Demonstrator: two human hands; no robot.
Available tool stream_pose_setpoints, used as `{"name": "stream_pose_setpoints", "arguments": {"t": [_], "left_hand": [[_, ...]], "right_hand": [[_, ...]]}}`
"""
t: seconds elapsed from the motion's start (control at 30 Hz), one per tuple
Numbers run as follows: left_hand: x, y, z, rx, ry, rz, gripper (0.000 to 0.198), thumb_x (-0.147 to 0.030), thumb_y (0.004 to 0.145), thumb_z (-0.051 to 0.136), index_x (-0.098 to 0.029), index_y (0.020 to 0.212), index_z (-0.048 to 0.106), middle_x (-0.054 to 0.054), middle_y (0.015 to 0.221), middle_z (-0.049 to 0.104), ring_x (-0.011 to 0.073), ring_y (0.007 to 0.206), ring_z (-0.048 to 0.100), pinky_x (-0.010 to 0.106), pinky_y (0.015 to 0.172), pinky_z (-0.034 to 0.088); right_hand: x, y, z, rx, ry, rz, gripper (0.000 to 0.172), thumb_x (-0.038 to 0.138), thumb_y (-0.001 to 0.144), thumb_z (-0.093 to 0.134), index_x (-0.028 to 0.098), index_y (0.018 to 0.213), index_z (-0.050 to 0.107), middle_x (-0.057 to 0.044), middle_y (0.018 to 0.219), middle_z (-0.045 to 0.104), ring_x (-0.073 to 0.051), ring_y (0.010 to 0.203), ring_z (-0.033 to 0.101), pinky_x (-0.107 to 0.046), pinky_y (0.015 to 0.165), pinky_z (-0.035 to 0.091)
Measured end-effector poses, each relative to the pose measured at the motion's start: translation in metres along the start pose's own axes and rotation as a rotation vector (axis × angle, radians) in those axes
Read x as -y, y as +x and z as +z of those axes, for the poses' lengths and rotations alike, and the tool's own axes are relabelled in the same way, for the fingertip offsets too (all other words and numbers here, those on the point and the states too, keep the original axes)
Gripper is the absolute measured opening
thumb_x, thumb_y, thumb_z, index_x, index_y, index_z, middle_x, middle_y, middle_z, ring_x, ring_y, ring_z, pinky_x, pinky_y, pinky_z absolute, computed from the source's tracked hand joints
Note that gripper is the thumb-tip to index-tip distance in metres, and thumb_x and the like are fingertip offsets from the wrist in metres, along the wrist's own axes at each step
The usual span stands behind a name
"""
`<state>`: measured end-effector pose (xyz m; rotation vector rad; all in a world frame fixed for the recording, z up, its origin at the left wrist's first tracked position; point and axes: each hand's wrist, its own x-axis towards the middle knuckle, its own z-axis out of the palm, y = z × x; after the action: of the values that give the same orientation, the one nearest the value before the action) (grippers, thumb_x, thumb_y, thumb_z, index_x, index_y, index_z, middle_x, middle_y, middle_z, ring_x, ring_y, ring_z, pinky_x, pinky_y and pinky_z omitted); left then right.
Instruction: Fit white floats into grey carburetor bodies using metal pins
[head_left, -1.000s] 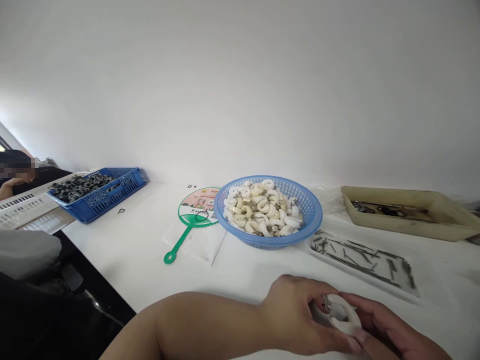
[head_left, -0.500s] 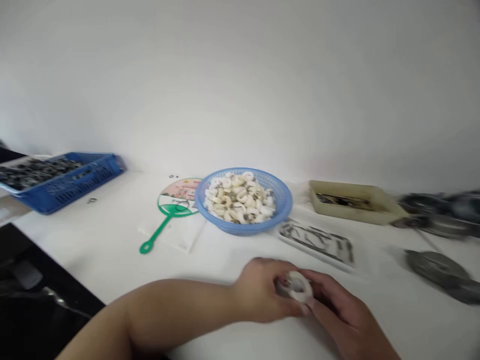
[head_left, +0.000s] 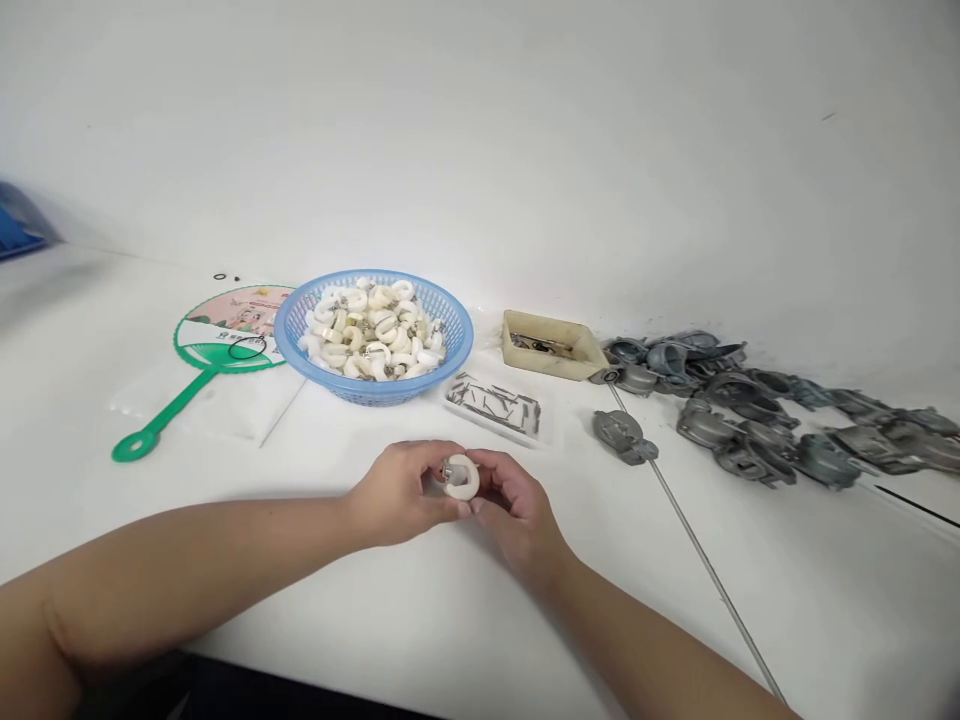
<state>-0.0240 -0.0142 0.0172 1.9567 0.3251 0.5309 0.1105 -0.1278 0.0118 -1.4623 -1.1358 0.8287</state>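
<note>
A white ring-shaped plastic part with a metal piece at its left side is held between both hands above the white table. My left hand grips it from the left, thumb below and fingers above, closed on it. From the other side my right hand pinches its right edge, the fingers curled. Beyond the hands stands a blue plastic basket filled with similar white parts, several with metal pieces. A shallow white tray of small dark metal pins lies behind the right hand.
Left of the basket lies a green-handled fan on a clear plastic bag. A cream bin with thin tools stands by the wall. Grey metal castings pile up at right, near a long thin rod. A blue crate shows at far left.
The view has swung to the right, so the basket and hands appear further left and more grey castings show. Both hands still hold the white ring part.
</note>
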Motion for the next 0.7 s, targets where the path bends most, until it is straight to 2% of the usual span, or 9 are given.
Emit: {"name": "stream_pose_setpoints", "arguments": {"t": [0.2,0.33,0.5,0.7], "left_hand": [[-0.001,0.003,-0.001,0.021,-0.005,-0.008,0.021,-0.024,0.070,0.069,-0.022,0.090,0.062,-0.004,0.080,0.062,0.0131,0.074,0.054,0.022,0.067,0.042],[0.000,0.002,-0.001,0.024,0.001,-0.009,0.027,-0.022,0.070,0.069,-0.023,0.096,0.063,-0.003,0.083,0.063,0.0133,0.075,0.054,0.022,0.068,0.042],[0.000,0.004,-0.001,0.022,0.028,-0.018,0.027,-0.023,0.068,0.070,-0.022,0.094,0.064,-0.003,0.081,0.063,0.0137,0.074,0.054,0.022,0.067,0.042],[-0.001,0.008,-0.005,-0.008,0.034,0.028,0.027,-0.027,0.066,0.071,-0.021,0.092,0.065,-0.003,0.080,0.064,0.0117,0.069,0.053,0.020,0.062,0.041]], "right_hand": [[0.001,-0.001,0.001,0.007,0.002,0.008,0.036,0.015,0.072,0.052,0.021,0.107,0.055,-0.003,0.085,0.064,-0.019,0.079,0.061,-0.033,0.072,0.050],[0.003,-0.001,0.001,0.012,0.012,0.015,0.035,0.015,0.073,0.052,0.021,0.107,0.054,-0.003,0.086,0.063,-0.018,0.081,0.060,-0.033,0.073,0.049],[0.000,0.001,-0.003,0.024,0.036,-0.011,0.031,0.030,0.080,0.052,0.020,0.110,0.053,-0.007,0.095,0.064,-0.020,0.087,0.060,-0.034,0.077,0.049],[-0.007,0.008,-0.006,-0.053,-0.108,0.024,0.039,0.044,0.080,0.055,0.019,0.110,0.053,-0.009,0.099,0.065,-0.023,0.087,0.063,-0.033,0.075,0.052]]}}
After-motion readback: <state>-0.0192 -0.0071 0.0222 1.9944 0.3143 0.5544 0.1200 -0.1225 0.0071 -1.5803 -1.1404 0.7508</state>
